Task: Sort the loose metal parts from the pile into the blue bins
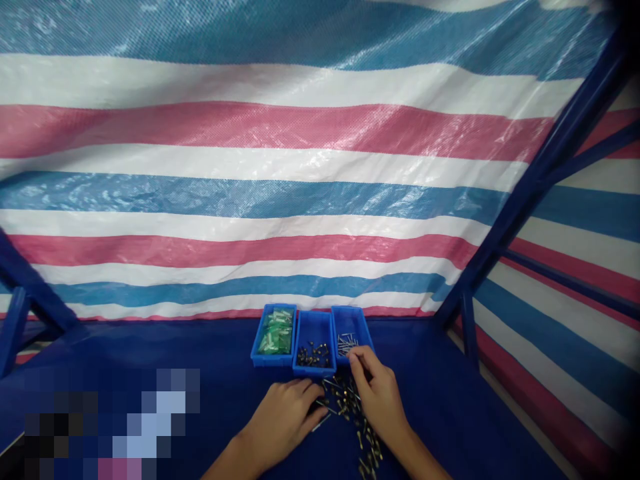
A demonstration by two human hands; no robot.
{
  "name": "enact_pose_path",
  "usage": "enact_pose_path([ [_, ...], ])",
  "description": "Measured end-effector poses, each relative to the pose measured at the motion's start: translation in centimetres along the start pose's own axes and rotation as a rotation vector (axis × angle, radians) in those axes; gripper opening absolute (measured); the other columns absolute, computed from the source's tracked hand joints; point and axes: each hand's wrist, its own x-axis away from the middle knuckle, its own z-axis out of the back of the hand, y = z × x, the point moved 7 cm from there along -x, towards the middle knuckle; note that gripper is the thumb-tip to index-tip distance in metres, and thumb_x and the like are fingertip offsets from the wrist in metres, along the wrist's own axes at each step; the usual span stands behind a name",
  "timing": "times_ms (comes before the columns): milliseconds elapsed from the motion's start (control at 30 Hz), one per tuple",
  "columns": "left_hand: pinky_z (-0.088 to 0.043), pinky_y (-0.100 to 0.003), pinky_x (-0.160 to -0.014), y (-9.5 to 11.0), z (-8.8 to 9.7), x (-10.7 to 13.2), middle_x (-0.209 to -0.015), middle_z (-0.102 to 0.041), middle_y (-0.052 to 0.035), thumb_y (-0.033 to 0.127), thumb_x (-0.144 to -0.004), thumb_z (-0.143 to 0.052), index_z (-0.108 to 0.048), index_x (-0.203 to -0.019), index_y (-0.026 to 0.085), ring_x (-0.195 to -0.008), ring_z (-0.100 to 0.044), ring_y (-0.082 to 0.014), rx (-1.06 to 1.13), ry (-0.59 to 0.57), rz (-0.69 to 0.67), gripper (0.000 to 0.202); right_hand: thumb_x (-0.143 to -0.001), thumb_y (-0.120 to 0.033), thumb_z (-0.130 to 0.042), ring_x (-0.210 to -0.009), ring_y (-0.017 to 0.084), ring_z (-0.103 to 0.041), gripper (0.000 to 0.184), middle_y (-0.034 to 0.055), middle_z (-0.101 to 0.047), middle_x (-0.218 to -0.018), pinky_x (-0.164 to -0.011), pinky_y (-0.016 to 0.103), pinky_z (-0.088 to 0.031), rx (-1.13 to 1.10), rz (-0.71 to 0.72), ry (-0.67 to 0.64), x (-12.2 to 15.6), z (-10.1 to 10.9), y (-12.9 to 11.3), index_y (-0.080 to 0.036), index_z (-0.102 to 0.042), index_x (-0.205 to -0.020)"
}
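Three small blue bins stand side by side on the blue table. The left bin (274, 341) holds green parts, the middle bin (314, 352) dark screws, the right bin (350, 337) silver nails. My right hand (380, 397) reaches to the right bin's front edge, fingertips pinched together over the nails. My left hand (285, 423) rests palm down on the table, fingers curled on a thin silver nail. Between the hands lies a loose pile of screws and nails (350, 413).
A striped blue, white and red tarp (280, 187) hangs behind the table. Blue metal frame bars (530, 193) slant up at the right, and another frame bar (20, 293) stands at the left. A blurred patch covers the lower left.
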Motion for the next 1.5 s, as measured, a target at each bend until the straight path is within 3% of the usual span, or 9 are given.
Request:
enact_pose_path([
  [200, -0.056, -0.029, -0.081, 0.5, 0.0, 0.1, -0.111, -0.076, 0.0001, 0.032, -0.107, -0.066, -0.063, -0.136, 0.034, -0.101, -0.076, -0.0244, -0.013, -0.028, -0.026, 0.029, -0.111, -0.046, -0.046, -0.062, 0.014, -0.06, 0.034, -0.0012, -0.069, -0.079, -0.062, 0.021, -0.046, -0.009, -0.01, -0.003, 0.1, -0.1, 0.2, -0.023, -0.07, -0.104],
  [367, -0.055, -0.027, -0.08, 0.9, -0.1, -0.2, -0.104, -0.074, 0.0016, 0.026, -0.109, -0.063, -0.07, -0.123, 0.033, -0.096, -0.075, -0.0208, -0.029, -0.055, -0.037, 0.017, -0.111, -0.047, -0.046, -0.061, 0.014, -0.06, 0.035, -0.0012, -0.069, -0.078, -0.061, 0.021, -0.045, 0.0, -0.011, 0.001, 0.1, -0.2, 0.3, -0.023, -0.07, -0.104],
  [700, -0.056, -0.026, -0.081, 0.8, -0.5, 0.1, -0.109, -0.067, -0.0022, 0.016, -0.104, -0.068, -0.068, -0.108, 0.024, -0.104, -0.068, -0.0209, 0.014, 0.098, -0.086, 0.009, -0.112, -0.048, -0.045, -0.063, 0.014, -0.061, 0.036, -0.0006, -0.07, -0.081, -0.063, 0.022, -0.045, 0.003, -0.026, -0.02, 0.1, -0.3, 0.7, -0.022, -0.069, -0.105],
  [867, -0.058, -0.028, -0.085, 0.9, -0.7, 0.0, -0.116, -0.065, -0.0038, 0.014, -0.106, -0.064, -0.067, -0.107, 0.023, -0.107, -0.068, -0.0207, 0.037, 0.11, -0.103, 0.009, -0.112, -0.049, -0.044, -0.066, 0.015, -0.064, 0.038, 0.0003, -0.072, -0.082, -0.065, 0.023, -0.047, -0.002, -0.022, -0.023, 0.1, -0.5, 0.7, -0.022, -0.07, -0.106],
  [1167, -0.057, -0.031, -0.089, 1.9, 0.0, 0.0, -0.112, -0.067, -0.0037, 0.014, -0.105, -0.067, -0.069, -0.111, 0.023, -0.106, -0.067, -0.0227, 0.019, 0.05, -0.122, 0.011, -0.112, -0.05, -0.045, -0.063, 0.015, -0.061, 0.038, -0.0008, -0.069, -0.079, -0.063, 0.023, -0.045, 0.002, -0.024, -0.026, 0.1, -0.5, 0.7, -0.022, -0.069, -0.105],
  [1500, -0.054, -0.039, -0.094, 2.0, -0.2, -0.1, -0.105, -0.066, -0.0039, 0.009, -0.1, -0.065, -0.067, -0.104, 0.022, -0.103, -0.065, -0.0254, -0.024, 0.084, -0.098, 0.014, -0.112, -0.05, -0.044, -0.067, 0.015, -0.064, 0.038, 0.0005, -0.071, -0.083, -0.065, 0.023, -0.047, 0.002, -0.025, -0.032, 0.1, -0.5, 0.7, -0.022, -0.07, -0.104],
])
